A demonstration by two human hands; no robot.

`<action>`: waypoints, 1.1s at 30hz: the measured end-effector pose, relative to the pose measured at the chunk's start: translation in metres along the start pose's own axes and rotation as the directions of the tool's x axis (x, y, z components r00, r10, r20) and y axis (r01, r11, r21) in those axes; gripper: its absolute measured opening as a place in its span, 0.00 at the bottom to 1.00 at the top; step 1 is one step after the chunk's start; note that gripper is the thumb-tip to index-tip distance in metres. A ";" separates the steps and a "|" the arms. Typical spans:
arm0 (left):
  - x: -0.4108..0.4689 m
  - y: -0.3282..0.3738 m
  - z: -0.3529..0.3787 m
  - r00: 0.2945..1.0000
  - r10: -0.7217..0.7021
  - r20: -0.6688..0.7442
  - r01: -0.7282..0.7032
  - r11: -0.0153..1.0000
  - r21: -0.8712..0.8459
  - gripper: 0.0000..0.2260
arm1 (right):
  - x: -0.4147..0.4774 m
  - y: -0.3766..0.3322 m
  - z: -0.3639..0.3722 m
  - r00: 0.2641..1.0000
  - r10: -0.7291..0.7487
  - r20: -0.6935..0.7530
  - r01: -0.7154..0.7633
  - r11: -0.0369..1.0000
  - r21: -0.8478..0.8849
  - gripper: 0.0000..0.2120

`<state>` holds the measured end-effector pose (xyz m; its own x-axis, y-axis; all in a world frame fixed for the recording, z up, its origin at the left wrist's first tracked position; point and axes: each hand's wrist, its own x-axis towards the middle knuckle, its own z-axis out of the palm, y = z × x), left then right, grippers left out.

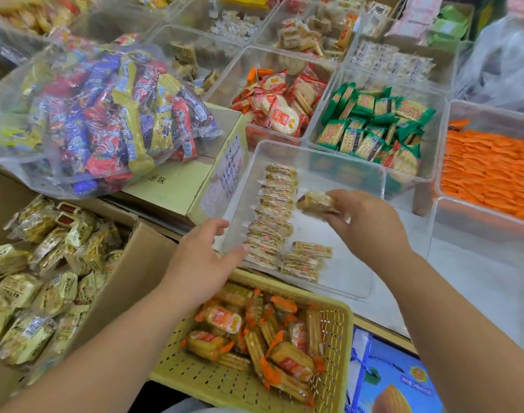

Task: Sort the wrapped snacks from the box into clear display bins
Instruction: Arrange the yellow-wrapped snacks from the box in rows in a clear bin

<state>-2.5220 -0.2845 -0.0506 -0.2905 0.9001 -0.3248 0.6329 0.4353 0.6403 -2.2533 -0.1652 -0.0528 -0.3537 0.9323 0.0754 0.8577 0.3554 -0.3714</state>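
Hands over a clear display bin on a white worktop: the right hand pinches one wrapped snack, pale gold in a see-through wrapper, above the middle of the bin. The left hand, fingers straight and spread, holds nothing and hovers at the bin's near left corner; whether it touches the wall cannot be told. Inside the bin, a row of like snacks stands on edge along the left wall, with a few more lying flat at the near end.

At lower left a cardboard box, cut off by the frame, holds a heap of gold-wrapped snacks. The only writing that reads is "原味", printed on the closed carton behind the box. The carton's side label carries rows of print too blurred to read, and the print on the wrappers is too small. A plastic bag of mixed sweets rests on the carton.

A yellow basket of orange-ended cracker packs sits below the forearms, just in front of the bin. A blue carton showing an almond is cut off at the bottom edge.

Behind the bin stand a red-cracker bin and a green-cracker bin. An orange-packet bin stands at right. A strip of bare worktop runs between the display bin and the orange-packet bin.
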 end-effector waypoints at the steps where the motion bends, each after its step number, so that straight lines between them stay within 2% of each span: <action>1: 0.003 -0.003 0.004 0.999 0.031 0.038 -0.035 0.995 0.098 0.32 | 0.008 0.006 0.011 0.998 0.055 0.044 -0.053 0.997 -0.051 0.10; 4: 0.009 -0.004 0.017 0.988 0.022 0.151 -0.064 0.957 0.284 0.45 | 0.020 0.017 0.048 0.956 0.176 0.234 -0.132 0.973 -0.190 0.07; 6: 0.014 -0.005 0.022 0.981 -0.011 0.194 -0.064 0.925 0.374 0.50 | 0.020 0.023 0.073 0.873 0.256 0.415 -0.169 0.957 -0.235 0.10; 8: 0.020 -0.005 0.023 0.974 -0.048 0.220 -0.059 0.889 0.454 0.53 | 0.016 0.029 0.088 0.756 0.314 0.575 -0.338 0.939 -0.068 0.16; 10: 0.026 -0.004 0.023 0.965 -0.089 0.247 -0.052 0.856 0.514 0.56 | 0.009 0.031 0.095 0.625 0.300 0.721 -0.594 0.782 0.189 0.22; 11: 0.029 -0.004 0.023 0.960 -0.107 0.261 -0.050 0.846 0.530 0.57 | 0.007 0.031 0.098 0.592 0.278 0.756 -0.664 0.700 0.262 0.24; 13: 0.033 -0.005 0.023 0.952 -0.118 0.283 -0.056 0.841 0.538 0.60 | 0.005 0.030 0.102 0.592 0.260 0.763 -0.696 0.642 0.322 0.26; 18: 0.035 -0.009 0.023 0.950 -0.088 0.301 -0.102 0.822 0.560 0.61 | 0.005 0.027 0.110 0.593 0.236 0.770 -0.699 0.626 0.346 0.31; 23: 0.037 -0.007 0.020 0.942 -0.096 0.323 -0.106 0.826 0.554 0.62 | 0.006 0.020 0.117 0.626 0.229 0.746 -0.603 0.749 0.275 0.33; 29: 0.040 -0.007 0.017 0.927 -0.111 0.357 -0.121 0.815 0.566 0.59 | 0.005 0.017 0.114 0.616 0.246 0.749 -0.592 0.772 0.233 0.35; 33: 0.028 -0.010 0.009 0.959 0.058 0.278 -0.199 0.835 0.512 0.52 | 0.007 0.009 0.102 0.643 0.271 0.716 -0.491 0.864 0.113 0.41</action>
<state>-2.5304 -0.2641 -0.0723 -0.0423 0.8831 -0.4673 0.9543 0.1743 0.2430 -2.2861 -0.1625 -0.1496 -0.2617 0.6484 -0.7149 0.8723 -0.1581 -0.4627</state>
